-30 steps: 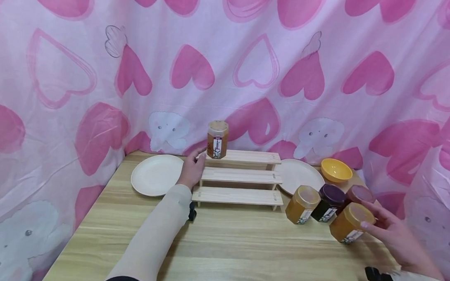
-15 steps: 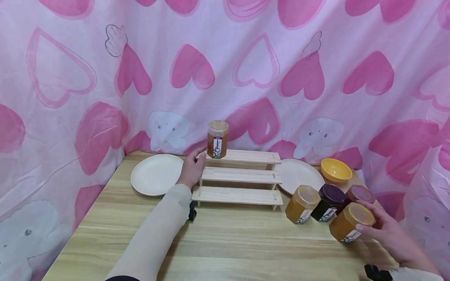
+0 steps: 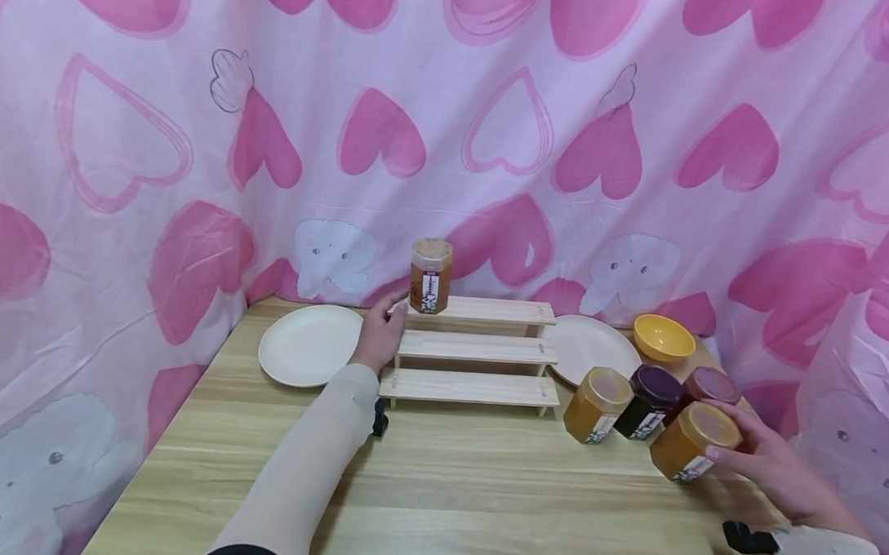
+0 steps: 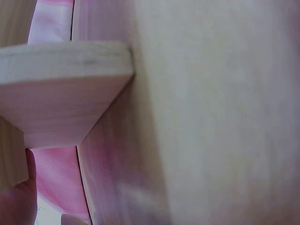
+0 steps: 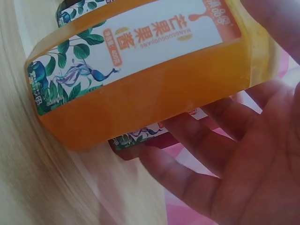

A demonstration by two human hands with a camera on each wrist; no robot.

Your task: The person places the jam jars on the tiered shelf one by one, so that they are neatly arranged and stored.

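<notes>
My right hand [image 3: 778, 466] grips a hexagonal jar of orange mango jam [image 3: 693, 444] near its lid, at the table's right. Its label faces the right wrist camera, where the jar [image 5: 140, 89] shows between thumb and fingers. Just behind it stand a dark purple jar [image 3: 649, 397], a reddish jar [image 3: 713, 382] and another orange jar [image 3: 596, 407]. My left hand [image 3: 382, 333] holds the left end of a three-tier wooden rack [image 3: 470, 387]; some fingers are hidden. On the rack's top tier, at the left, an amber jar [image 3: 431, 278] stands upright.
A white plate [image 3: 300, 348] lies left of the rack, and another plate [image 3: 594, 346] lies to its right. Behind the jars sits a yellow bowl [image 3: 663, 335]. A pink heart-patterned curtain [image 3: 439, 114] hangs behind the wooden table [image 3: 437, 490].
My right thumb has shifted slightly to the left along the mango jam jar. The left hand, the rack and the jars look unmoved.
</notes>
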